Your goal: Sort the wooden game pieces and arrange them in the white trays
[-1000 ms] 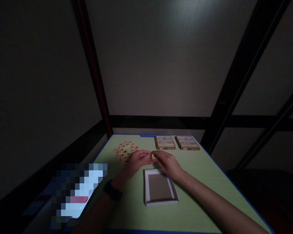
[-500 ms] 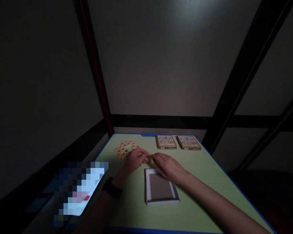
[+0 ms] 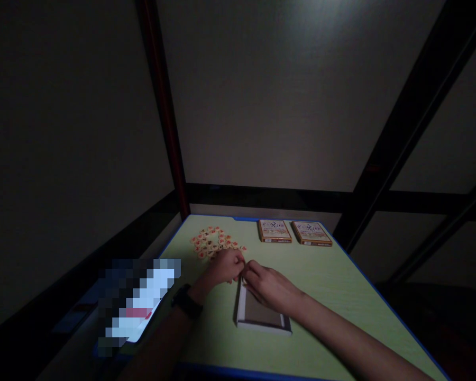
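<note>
My left hand, with a dark band on its wrist, is closed in a pinch beside the far left corner of an open shallow box. What its fingertips hold is hidden. Against them, my right hand curls over the box's left rim, and a pale round edge, like a Chinese chess piece, shows under its fingers. Just beyond the left hand, several round Chinese chess pieces with red or dark characters lie spread on the table. The box has a white rim and a brown inside, partly covered by the right hand.
Two flat printed boxes lie side by side at the back of the green table, which has a blue edge. A bright, pixelated screen is at the left edge. Dark wall panels stand behind.
Both hands have come nearer to me, from beyond the box to its far left corner. More chess pieces show past the left hand. The whole view has shifted slightly.
</note>
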A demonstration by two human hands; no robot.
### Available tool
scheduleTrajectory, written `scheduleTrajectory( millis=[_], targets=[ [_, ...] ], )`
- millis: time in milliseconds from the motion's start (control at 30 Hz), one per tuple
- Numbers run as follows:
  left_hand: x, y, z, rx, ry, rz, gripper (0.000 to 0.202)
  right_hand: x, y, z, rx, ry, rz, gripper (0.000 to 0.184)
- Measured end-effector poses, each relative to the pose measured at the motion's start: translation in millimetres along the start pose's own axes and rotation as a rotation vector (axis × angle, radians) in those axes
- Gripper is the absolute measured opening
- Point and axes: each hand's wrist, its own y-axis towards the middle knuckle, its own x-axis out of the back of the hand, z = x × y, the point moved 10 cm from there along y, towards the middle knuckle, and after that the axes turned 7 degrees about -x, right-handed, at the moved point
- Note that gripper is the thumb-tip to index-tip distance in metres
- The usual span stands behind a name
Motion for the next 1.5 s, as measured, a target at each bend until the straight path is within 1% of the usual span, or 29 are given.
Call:
scheduleTrajectory(
  millis=[67, 167, 233, 267, 367, 433, 500, 533, 667, 800, 900, 1033, 1100, 1167, 1233, 1300, 1367, 1433, 1500],
  targets=[
    [-0.2, -1, 0, 0.020, -0.001, 0.004, 0.017, 6, 1, -7, -0.013, 0.135, -0.019, 0.016],
    [3.4, -1, -1, 0.007, 0.015, -0.007, 0.015, 24, 2, -26, -0.033, 0.339, -0.124, 0.012],
    [5.9, 0, -6, -0.043, 0.026, 0.001, 0.014, 36, 2, -40, -0.068, 0.397, -0.185, 0.009],
    [6.1, -1, -10, -0.092, 0.029, 0.017, 0.015, 39, 3, -47, -0.090, 0.404, -0.196, 0.008],
    [0.3, -4, -26, -0.281, 0.084, 0.112, 0.015, 41, 4, -58, -0.151, 0.371, -0.163, 0.012],
    [-6.3, -8, -31, -0.364, 0.190, 0.168, 0.024, 38, 5, -60, -0.184, 0.344, -0.129, 0.016],
    [-10.7, -9, -30, -0.382, 0.296, 0.179, 0.035, 35, 5, -60, -0.216, 0.336, -0.098, 0.020],
    [-12.4, -8, -29, -0.384, 0.327, 0.176, 0.037, 34, 5, -60, -0.233, 0.335, -0.084, 0.019],
    [-17.7, -6, -26, -0.391, 0.333, 0.181, 0.032, 31, 5, -62, -0.282, 0.318, -0.054, 0.014],
    [-14.8, -6, -26, -0.352, 0.329, 0.168, 0.025, 30, 5, -62, -0.278, 0.302, -0.046, 0.014],
    [-13.5, -7, -26, -0.315, 0.315, 0.173, 0.024, 29, 5, -58, -0.247, 0.300, -0.039, 0.015],
    [-11.4, -7, -27, -0.322, 0.276, 0.174, 0.024, 28, 6, -49, -0.190, 0.319, -0.006, 0.008],
    [-15.0, -8, -23, -0.292, 0.169, 0.249, 0.023, 26, 6, -45, -0.167, 0.324, 0.010, 0.008],
    [-21.2, -11, -16, -0.213, -0.010, 0.361, 0.022, 21, 6, -41, -0.141, 0.316, 0.025, 0.010],
    [-24.7, -15, -11, -0.132, -0.187, 0.434, 0.018, 14, 6, -34, -0.109, 0.289, 0.041, 0.012],
    [-23.6, -16, -8, -0.080, -0.304, 0.437, 0.018, 5, 6, -28, -0.085, 0.243, 0.059, 0.013],
    [-21.5, -16, -5, -0.039, -0.376, 0.407, 0.021, -3, 6, -22, -0.067, 0.190, 0.072, 0.016],
    [-21.0, -16, -3, -0.018, -0.401, 0.393, 0.023, -9, 5, -19, -0.065, 0.143, 0.075, 0.021],
    [-21.6, -17, -5, -0.023, -0.396, 0.404, 0.019, -11, 5, -18, -0.077, 0.115, 0.077, 0.024]
  ],
)
